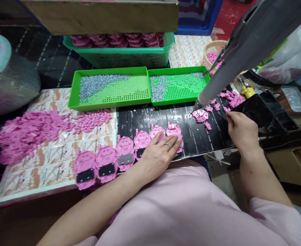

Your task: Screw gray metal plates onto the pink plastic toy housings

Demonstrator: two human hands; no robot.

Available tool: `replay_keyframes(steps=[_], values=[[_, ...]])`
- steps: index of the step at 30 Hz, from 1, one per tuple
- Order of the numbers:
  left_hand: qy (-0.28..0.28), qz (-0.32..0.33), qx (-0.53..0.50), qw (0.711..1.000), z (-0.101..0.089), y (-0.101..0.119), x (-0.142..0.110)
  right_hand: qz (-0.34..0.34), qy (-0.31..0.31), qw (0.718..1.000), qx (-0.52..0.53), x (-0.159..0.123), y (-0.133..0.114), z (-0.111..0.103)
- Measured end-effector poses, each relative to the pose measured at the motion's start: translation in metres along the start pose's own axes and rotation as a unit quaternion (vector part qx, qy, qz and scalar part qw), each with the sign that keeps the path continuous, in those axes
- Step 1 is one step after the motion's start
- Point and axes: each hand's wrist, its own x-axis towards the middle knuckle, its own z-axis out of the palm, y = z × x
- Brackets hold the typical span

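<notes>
My left hand [162,152] lies flat over the right end of a row of pink plastic housings, fingers stretched out and a ring on one. Its fingertips rest on the rightmost housing [174,130] and touch the one beside it. Several housings further left, such as this end housing [85,167], carry dark rectangular plates. At the right of the black work surface, my right hand [244,131] pinches a small pink plastic part [226,109] between thumb and finger; its far side is partly covered. Loose small pink parts [200,116] lie scattered nearby.
Two green trays [109,102] of small screws stand behind the row. A grey pole-like tool [224,68] slants down near the right hand. Heaped pink parts [35,133] lie at left. A green basket [119,56] stands behind, a black box [268,111] at right.
</notes>
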Motion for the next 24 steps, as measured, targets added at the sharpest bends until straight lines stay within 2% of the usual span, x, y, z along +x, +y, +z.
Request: replay_keyframes(steps=[3,10,14,17,21,23,24], values=[[0.000,0.000,-0.008,1.000,-0.001,0.000,0.000,-0.011,-0.019,0.999,-0.031,0.003,0.000,0.006],[-0.005,-0.002,0.000,1.000,0.000,0.000,0.000,-0.030,-0.069,0.994,-0.082,0.035,-0.010,0.021],[-0.005,-0.009,-0.004,1.000,0.003,0.003,0.001,-0.046,-0.064,0.992,-0.095,0.042,-0.007,0.020],[-0.010,-0.022,-0.026,0.999,-0.002,0.004,0.001,-0.068,-0.050,0.993,-0.078,0.043,0.003,0.021],[0.000,-0.056,-0.132,0.990,-0.020,0.004,0.000,-0.096,-0.031,0.994,-0.050,0.038,0.009,0.010],[0.005,-0.107,-0.254,0.961,-0.030,0.003,0.001,-0.095,0.004,0.995,-0.039,0.031,-0.002,-0.004],[0.004,-0.145,-0.325,0.935,-0.035,0.003,0.002,-0.113,0.028,0.993,-0.017,0.027,-0.012,-0.013]])
